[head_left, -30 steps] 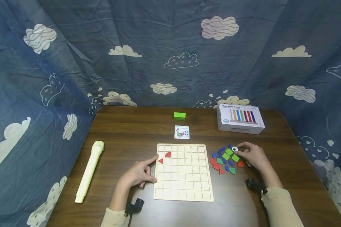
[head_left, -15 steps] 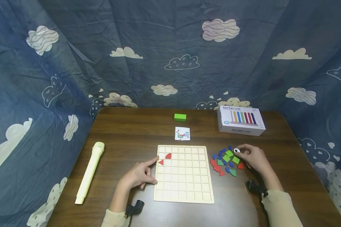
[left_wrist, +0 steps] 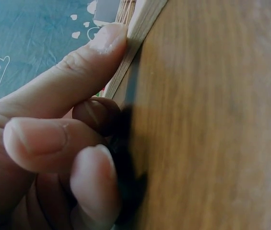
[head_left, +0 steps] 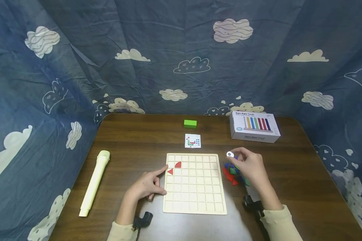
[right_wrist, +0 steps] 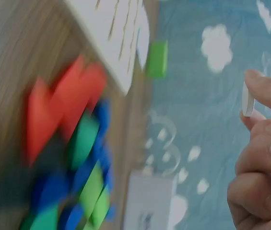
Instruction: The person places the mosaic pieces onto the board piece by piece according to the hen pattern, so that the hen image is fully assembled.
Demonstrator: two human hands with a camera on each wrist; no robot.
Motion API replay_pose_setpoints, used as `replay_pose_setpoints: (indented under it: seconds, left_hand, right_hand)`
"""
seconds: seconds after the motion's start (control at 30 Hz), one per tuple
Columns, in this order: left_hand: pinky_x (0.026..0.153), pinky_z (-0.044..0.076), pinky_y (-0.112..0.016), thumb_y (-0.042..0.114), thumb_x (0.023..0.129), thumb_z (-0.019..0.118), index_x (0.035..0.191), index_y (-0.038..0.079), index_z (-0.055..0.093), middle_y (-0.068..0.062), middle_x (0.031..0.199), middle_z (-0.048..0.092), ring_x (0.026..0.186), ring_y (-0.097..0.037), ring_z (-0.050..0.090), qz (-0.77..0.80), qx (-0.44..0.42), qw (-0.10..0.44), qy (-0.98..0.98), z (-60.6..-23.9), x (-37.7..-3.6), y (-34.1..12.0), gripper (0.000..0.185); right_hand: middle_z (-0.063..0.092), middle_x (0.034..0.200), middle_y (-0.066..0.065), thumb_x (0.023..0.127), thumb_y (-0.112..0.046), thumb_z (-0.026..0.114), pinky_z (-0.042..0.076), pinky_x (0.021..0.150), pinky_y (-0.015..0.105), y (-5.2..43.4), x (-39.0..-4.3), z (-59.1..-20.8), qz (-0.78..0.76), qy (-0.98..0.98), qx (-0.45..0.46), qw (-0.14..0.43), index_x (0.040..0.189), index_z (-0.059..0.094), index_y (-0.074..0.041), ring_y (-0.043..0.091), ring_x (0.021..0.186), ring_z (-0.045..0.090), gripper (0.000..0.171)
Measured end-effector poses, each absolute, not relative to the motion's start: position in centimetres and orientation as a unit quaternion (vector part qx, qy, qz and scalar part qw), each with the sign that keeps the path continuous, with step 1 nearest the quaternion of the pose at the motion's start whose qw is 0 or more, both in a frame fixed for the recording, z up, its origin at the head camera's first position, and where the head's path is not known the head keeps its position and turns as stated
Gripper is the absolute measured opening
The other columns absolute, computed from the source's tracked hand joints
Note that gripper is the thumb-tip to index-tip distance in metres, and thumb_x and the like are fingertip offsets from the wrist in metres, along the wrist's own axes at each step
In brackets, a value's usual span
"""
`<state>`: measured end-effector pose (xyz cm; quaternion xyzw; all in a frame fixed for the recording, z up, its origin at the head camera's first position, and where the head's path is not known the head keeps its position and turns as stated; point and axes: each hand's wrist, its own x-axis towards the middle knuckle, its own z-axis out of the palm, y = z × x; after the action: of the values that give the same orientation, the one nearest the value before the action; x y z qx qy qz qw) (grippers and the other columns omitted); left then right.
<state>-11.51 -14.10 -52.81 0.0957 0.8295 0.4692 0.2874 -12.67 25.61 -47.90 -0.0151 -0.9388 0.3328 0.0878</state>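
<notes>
My right hand (head_left: 251,166) pinches a small white disc with a dark dot (head_left: 230,154) between thumb and forefinger, raised over the loose pieces. The right wrist view shows the thin white disc (right_wrist: 248,99) edge-on. My left hand (head_left: 146,185) rests its straight forefinger and thumb against the left edge of the pale wooden grid board (head_left: 193,195), its other fingers bent. The left wrist view has the thumb (left_wrist: 85,64) against the board's side. On the board lie a red quarter-round piece (head_left: 178,164) and a red triangle (head_left: 170,171) near the upper left.
Right of the board, red pieces (head_left: 228,175), with blue and green ones, lie partly behind my right hand. Beyond the board are a picture card (head_left: 192,141) and a green block (head_left: 190,124). A white box (head_left: 254,126) stands back right; a cream tube (head_left: 95,182) lies left.
My right hand has lifted the white disc from the pile and carried it left, towards the board. My left hand stays at the board's edge.
</notes>
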Motion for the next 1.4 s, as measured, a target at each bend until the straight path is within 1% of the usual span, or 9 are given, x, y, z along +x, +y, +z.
replay_pose_setpoints:
  seconds: [0.1, 0.2, 0.27, 0.47, 0.7, 0.83, 1.0, 1.2, 1.4]
  left_hand:
    - [0.036, 0.043, -0.024, 0.02, 0.073, 0.089, 0.156, 0.029, 0.034, -0.001, 0.062, 0.06, 0.037, -0.011, 0.05, 0.466, 0.096, 0.287, 0.831, -52.8, -11.5, -14.1, 0.1]
    - [0.036, 0.043, -0.023, 0.02, 0.073, 0.089, 0.156, 0.03, 0.034, -0.001, 0.062, 0.06, 0.037, -0.011, 0.05, 0.464, 0.097, 0.288, 0.832, -52.8, -11.6, -14.1, 0.1]
    - [0.036, 0.043, -0.023, 0.02, 0.073, 0.089, 0.156, 0.029, 0.035, 0.0, 0.062, 0.06, 0.037, -0.011, 0.05, 0.464, 0.096, 0.288, 0.832, -52.9, -11.5, -14.1, 0.1]
    - [0.036, 0.043, -0.023, 0.021, 0.073, 0.089, 0.156, 0.028, 0.034, 0.0, 0.062, 0.061, 0.037, -0.011, 0.05, 0.465, 0.102, 0.286, 0.832, -52.8, -11.5, -14.2, 0.1]
    - [0.035, 0.044, -0.025, 0.02, 0.074, 0.088, 0.157, 0.027, 0.034, 0.0, 0.061, 0.061, 0.035, -0.009, 0.05, 0.46, 0.111, 0.278, 0.836, -52.9, -11.5, -14.3, 0.099]
    - [0.035, 0.044, -0.025, 0.02, 0.074, 0.088, 0.157, 0.026, 0.033, 0.0, 0.061, 0.061, 0.035, -0.009, 0.05, 0.458, 0.115, 0.277, 0.837, -53.0, -11.5, -14.3, 0.099]
    - [0.035, 0.043, -0.024, 0.021, 0.074, 0.088, 0.157, 0.027, 0.033, 0.001, 0.061, 0.061, 0.035, -0.009, 0.05, 0.458, 0.117, 0.279, 0.836, -53.0, -11.6, -14.2, 0.099]
    - [0.035, 0.042, -0.023, 0.021, 0.074, 0.088, 0.157, 0.027, 0.034, 0.001, 0.061, 0.06, 0.035, -0.009, 0.049, 0.461, 0.115, 0.278, 0.835, -52.9, -11.6, -14.3, 0.099]
    - [0.035, 0.042, -0.023, 0.021, 0.074, 0.088, 0.156, 0.028, 0.034, 0.001, 0.061, 0.06, 0.035, -0.008, 0.049, 0.461, 0.113, 0.278, 0.835, -52.9, -11.6, -14.3, 0.099]
  right_hand:
    - [0.05, 0.061, -0.002, 0.082, -0.028, 0.083, 0.034, 0.048, 0.025, 23.1, -12.5, -47.2, 0.326, -0.938, 0.021, 0.114, 0.101, 0.073, -0.012, 0.014, 0.055, 0.045, 0.027]
    - [0.047, 0.058, -0.004, 0.08, -0.027, 0.084, 0.033, 0.048, 0.024, 20.7, -12.5, -46.8, 0.319, -0.939, 0.044, 0.125, 0.099, 0.074, -0.012, 0.011, 0.052, 0.043, 0.027]
    - [0.047, 0.058, -0.005, 0.08, -0.027, 0.085, 0.032, 0.048, 0.024, 19.3, -12.5, -46.7, 0.322, -0.937, 0.056, 0.121, 0.099, 0.074, -0.011, 0.01, 0.052, 0.041, 0.027]
    - [0.05, 0.057, -0.007, 0.081, -0.025, 0.084, 0.034, 0.048, 0.023, 15.2, -12.5, -47.2, 0.362, -0.926, 0.084, 0.07, 0.103, 0.075, -0.011, 0.008, 0.05, 0.041, 0.027]
    - [0.05, 0.055, -0.01, 0.082, -0.026, 0.083, 0.033, 0.044, 0.021, 11.2, -12.9, -49.6, 0.386, -0.917, 0.097, -0.014, 0.101, 0.075, -0.018, 0.004, 0.048, 0.041, 0.022]
    - [0.049, 0.055, -0.009, 0.082, -0.027, 0.082, 0.031, 0.043, 0.021, 10.0, -13.2, -51.2, 0.384, -0.916, 0.1, -0.051, 0.101, 0.075, -0.021, 0.003, 0.047, 0.039, 0.021]
    - [0.049, 0.055, -0.008, 0.083, -0.029, 0.081, 0.032, 0.043, 0.021, 9.6, -13.5, -52.6, 0.373, -0.919, 0.112, -0.068, 0.104, 0.074, -0.023, 0.003, 0.046, 0.039, 0.022]
    - [0.048, 0.054, -0.01, 0.083, -0.031, 0.081, 0.031, 0.042, 0.02, 9.5, -13.5, -53.2, 0.355, -0.924, 0.125, -0.061, 0.104, 0.074, -0.025, 0.002, 0.046, 0.038, 0.023]
    - [0.046, 0.053, -0.011, 0.081, -0.033, 0.082, 0.03, 0.043, 0.02, 9.4, -13.4, -53.4, 0.326, -0.935, 0.136, -0.036, 0.102, 0.075, -0.022, 0.002, 0.047, 0.037, 0.024]
